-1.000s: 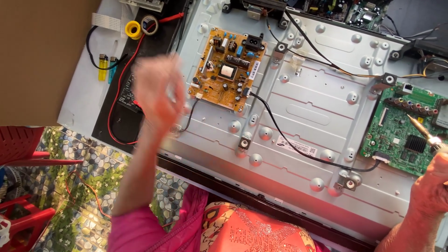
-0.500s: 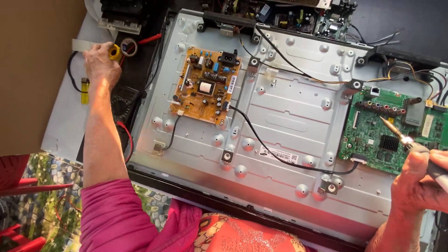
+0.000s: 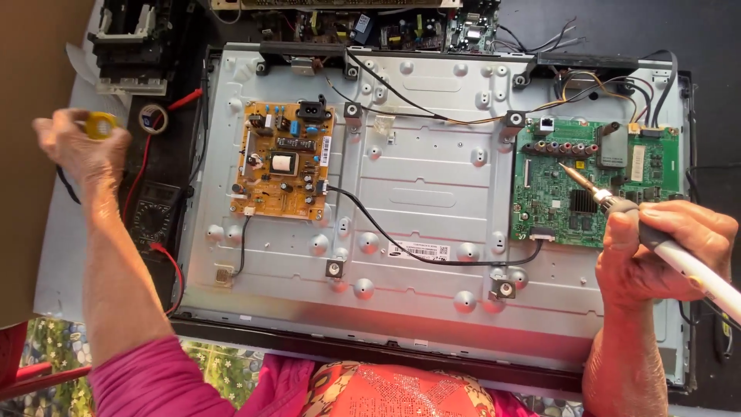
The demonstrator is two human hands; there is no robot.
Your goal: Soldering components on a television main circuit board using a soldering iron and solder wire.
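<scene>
— While the big metal back panel (image 3: 432,224) is laid flat, what is held in the right hand (image 3: 656,251)?

— A soldering iron (image 3: 617,205) with a white handle is gripped tight there. Its thin tip is pointed at the green board (image 3: 587,185) on the right side and is seen just over it.

— And the left hand (image 3: 77,147)?

— It is stretched far out to the left, and a small yellow roll (image 3: 99,125) is pinched in its fingers. A ring of tape (image 3: 153,118) is seen just beside it, next to a red wire (image 3: 166,259).

— What is found in the middle?

— An orange board (image 3: 282,166) is fixed to the panel, and a black cable (image 3: 417,251) is run from it to the green board.
</scene>
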